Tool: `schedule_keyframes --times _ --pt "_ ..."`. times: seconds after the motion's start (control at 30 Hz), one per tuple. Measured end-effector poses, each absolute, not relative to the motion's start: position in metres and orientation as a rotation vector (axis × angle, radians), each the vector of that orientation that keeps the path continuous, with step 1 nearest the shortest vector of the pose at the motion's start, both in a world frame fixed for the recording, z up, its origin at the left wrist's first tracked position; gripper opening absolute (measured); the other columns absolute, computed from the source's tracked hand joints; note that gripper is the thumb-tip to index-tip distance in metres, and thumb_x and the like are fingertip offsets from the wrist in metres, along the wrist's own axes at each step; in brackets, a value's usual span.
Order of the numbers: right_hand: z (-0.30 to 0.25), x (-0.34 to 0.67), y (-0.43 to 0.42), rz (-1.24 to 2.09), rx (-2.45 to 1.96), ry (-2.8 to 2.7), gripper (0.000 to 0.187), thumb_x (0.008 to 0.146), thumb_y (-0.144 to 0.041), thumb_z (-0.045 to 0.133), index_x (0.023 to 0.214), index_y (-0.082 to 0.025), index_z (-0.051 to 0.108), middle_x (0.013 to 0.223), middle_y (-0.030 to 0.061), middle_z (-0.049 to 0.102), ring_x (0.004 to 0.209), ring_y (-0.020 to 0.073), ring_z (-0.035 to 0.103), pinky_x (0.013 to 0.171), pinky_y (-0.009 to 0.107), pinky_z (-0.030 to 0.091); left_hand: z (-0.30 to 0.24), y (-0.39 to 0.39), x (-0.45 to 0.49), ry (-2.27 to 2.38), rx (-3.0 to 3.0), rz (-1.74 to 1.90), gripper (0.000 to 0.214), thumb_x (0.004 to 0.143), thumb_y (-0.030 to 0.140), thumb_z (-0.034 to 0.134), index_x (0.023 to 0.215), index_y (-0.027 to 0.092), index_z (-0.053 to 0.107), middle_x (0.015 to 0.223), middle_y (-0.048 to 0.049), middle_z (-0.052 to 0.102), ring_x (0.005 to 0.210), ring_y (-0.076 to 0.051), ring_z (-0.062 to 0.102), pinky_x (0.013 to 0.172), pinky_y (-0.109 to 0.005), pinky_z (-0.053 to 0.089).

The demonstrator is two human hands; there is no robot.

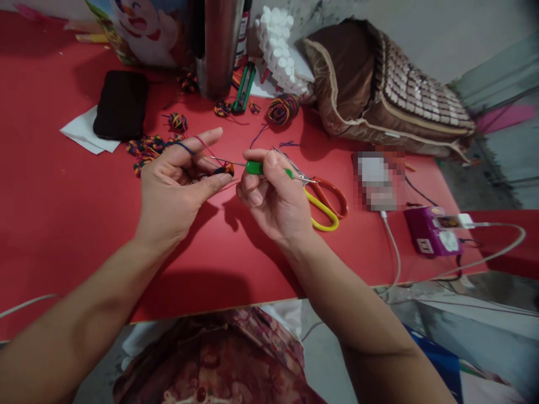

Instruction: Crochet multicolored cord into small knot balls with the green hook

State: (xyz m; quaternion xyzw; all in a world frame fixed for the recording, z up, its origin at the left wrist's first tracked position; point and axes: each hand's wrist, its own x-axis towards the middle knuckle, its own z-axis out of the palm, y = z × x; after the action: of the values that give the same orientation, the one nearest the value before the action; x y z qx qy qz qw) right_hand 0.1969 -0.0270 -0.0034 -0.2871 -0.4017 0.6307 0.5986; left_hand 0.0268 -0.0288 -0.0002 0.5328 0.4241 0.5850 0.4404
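Between the thumb and fingers of my left hand (177, 185) is a small crocheted piece (226, 169) in dark and orange yarn. A strand of yarn (185, 147) runs over that hand's raised index finger. My right hand (280, 196) is closed around the green handle of a crochet hook (255, 168), whose thin metal tip reaches to the piece. Scissors (324, 205) with one orange and one yellow handle lie on the table just beyond my right hand, their blades partly hidden by it. Multicoloured crocheted pieces (147, 147) lie behind my left hand.
On the red table (63, 213) are yarn balls (283, 109), a green box cutter (244, 88), a black case (121, 105) on white paper and a metal flask (217, 50). A brown cushion (349, 84), a charging phone (377, 179) and a purple power socket (433, 231) stand right.
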Motion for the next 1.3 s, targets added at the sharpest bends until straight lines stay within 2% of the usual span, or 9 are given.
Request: schedule_keyframes --times 0.07,0.23,0.37,0.47,0.67,0.9,1.13,1.2,1.3 --pt "-0.003 0.196 -0.026 1.475 -0.662 -0.918 0.029 0.094 -0.051 0.089 0.102 -0.025 0.08 0.066 -0.0095 0.065 0.047 0.0062 0.046 0.047 0.022 0.041 0.0 -0.029 0.028 1.036 1.287 1.456 0.046 0.083 0.017 0.096 0.123 0.039 0.087 0.095 0.0005 0.082 0.088 -0.022 0.078 0.071 -0.041 0.067" --pt "-0.003 0.197 -0.027 1.495 -0.669 -0.932 0.033 0.096 -0.055 0.087 0.104 -0.024 0.078 0.067 -0.0089 0.065 0.048 0.0062 0.047 0.049 0.023 0.044 0.003 -0.029 0.028 0.999 1.274 1.389 0.044 0.082 0.029 0.099 0.123 0.035 0.086 0.13 -0.0024 0.086 0.099 -0.026 0.08 0.065 -0.041 0.062" --pt "-0.002 0.198 -0.028 1.487 -0.703 -0.984 0.042 0.097 -0.064 0.084 0.105 -0.024 0.076 0.068 -0.0084 0.064 0.05 0.0069 0.048 0.05 0.024 0.045 0.007 -0.031 0.027 1.003 1.249 1.371 0.04 0.085 0.027 0.097 0.123 0.038 0.087 0.111 0.0002 0.087 0.081 -0.021 0.076 0.059 -0.041 0.059" --pt "0.0 0.198 -0.029 1.51 -0.713 -0.968 0.04 0.095 -0.06 0.087 0.105 -0.023 0.076 0.069 -0.008 0.064 0.051 0.0069 0.047 0.051 0.025 0.045 0.008 -0.031 0.025 1.051 1.269 1.385 0.035 0.087 0.028 0.098 0.118 0.04 0.088 0.106 0.001 0.086 0.074 -0.019 0.074 0.055 -0.04 0.059" --pt "-0.004 0.197 -0.03 1.499 -0.677 -0.936 0.031 0.097 -0.056 0.086 0.106 -0.028 0.078 0.071 -0.0071 0.064 0.051 0.0092 0.047 0.053 0.028 0.048 0.0 -0.032 0.024 1.06 1.3 1.369 0.042 0.091 0.031 0.097 0.131 0.041 0.084 0.101 0.0003 0.086 0.1 -0.027 0.086 0.076 -0.046 0.073" --pt "-0.005 0.193 -0.03 1.389 -0.739 -0.99 0.037 0.099 -0.062 0.081 0.109 -0.027 0.076 0.072 -0.0064 0.064 0.055 0.0098 0.053 0.054 0.027 0.049 -0.01 -0.031 0.026 1.031 1.276 1.314 0.049 0.098 0.036 0.091 0.145 0.04 0.077 0.102 -0.0003 0.086 0.1 -0.027 0.087 0.072 -0.043 0.072" --pt "0.0 0.195 -0.041 0.912 -0.814 -1.274 0.021 0.108 -0.046 0.077 0.107 -0.027 0.084 0.076 -0.0032 0.073 0.059 0.0117 0.063 0.059 0.029 0.057 0.017 -0.042 0.043 1.038 0.862 1.358 0.048 0.076 0.019 0.104 0.119 0.032 0.089 0.082 0.0045 0.082 0.079 -0.019 0.079 0.076 -0.035 0.067" --pt "-0.001 0.194 -0.046 0.656 -0.872 -1.418 0.016 0.112 -0.036 0.072 0.112 -0.027 0.086 0.09 -0.0002 0.081 0.074 0.0141 0.073 0.078 0.034 0.065 0.022 -0.044 0.048 0.976 0.723 1.372 0.049 0.067 0.017 0.108 0.111 0.031 0.091 0.077 0.006 0.081 0.072 -0.015 0.074 0.072 -0.029 0.063" --pt "-0.003 0.192 -0.051 0.432 -0.836 -1.543 0.017 0.112 -0.03 0.07 0.122 -0.031 0.085 0.111 0.0024 0.087 0.099 0.0207 0.081 0.096 0.039 0.066 0.022 -0.041 0.049 0.859 0.616 1.363 0.054 0.056 0.013 0.111 0.103 0.028 0.093 0.071 0.0067 0.079 0.066 -0.009 0.068 0.068 -0.021 0.059"
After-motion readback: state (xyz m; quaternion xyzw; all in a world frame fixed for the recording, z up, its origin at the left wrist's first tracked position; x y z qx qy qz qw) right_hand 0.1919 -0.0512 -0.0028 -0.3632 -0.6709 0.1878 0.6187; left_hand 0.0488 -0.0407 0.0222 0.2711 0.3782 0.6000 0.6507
